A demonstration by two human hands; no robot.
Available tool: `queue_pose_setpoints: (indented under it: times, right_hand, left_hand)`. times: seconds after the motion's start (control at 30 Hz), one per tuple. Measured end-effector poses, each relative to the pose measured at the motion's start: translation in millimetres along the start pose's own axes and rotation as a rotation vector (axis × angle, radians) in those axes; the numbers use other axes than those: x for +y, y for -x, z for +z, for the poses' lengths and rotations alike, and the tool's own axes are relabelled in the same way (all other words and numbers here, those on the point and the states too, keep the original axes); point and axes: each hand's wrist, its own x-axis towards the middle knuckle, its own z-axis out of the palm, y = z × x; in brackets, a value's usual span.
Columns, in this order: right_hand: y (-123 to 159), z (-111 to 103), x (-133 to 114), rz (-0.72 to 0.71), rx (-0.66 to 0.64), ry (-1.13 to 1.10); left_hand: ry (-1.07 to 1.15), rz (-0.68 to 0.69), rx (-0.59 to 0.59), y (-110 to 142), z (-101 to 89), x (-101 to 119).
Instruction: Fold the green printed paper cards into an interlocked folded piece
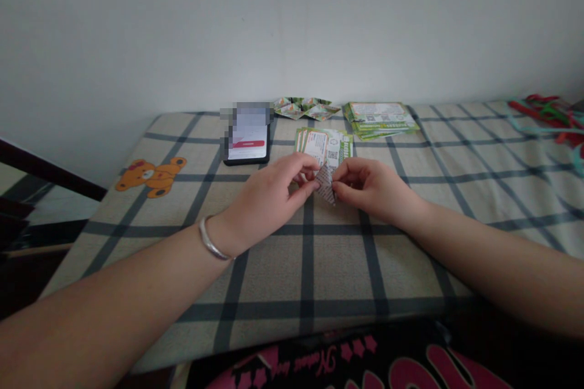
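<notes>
Between my two hands is a small folded paper piece [325, 185] with printed text on its pale side, shaped like a diamond. My left hand [274, 191], with a silver bangle on the wrist, pinches its left edge. From the other side, my right hand [371, 188] pinches the right edge between thumb and fingers. Just beyond my fingertips, several green-and-white printed cards [314, 141] lie fanned out, partly covered by the hands. Farther back against the wall, several folded paper pieces [306, 108] sit in a row.
A stack of green printed cards [381, 118] lies at the back right. A phone [249, 134] with a lit screen is left of the cards. A bear cutout [150, 176] lies at the left. Coloured strings [547, 118] lie at the far right on the checked tablecloth [274, 279].
</notes>
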Motion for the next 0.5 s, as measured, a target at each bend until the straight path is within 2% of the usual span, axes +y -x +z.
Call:
queue_pose_setpoints:
  times: [0.23,0.5]
  right_hand:
    - [-0.9,1.3,5.1,0.037,-0.012,-0.072]
    - [-2.1,0.3,8.6,0.024,-0.024,-0.078]
  left_hand:
    - [0.026,0.009,0.016,-4.3,-0.5,0.6]
    - [-0.025,0.091,0.032,-4.1,-1.3,0.0]
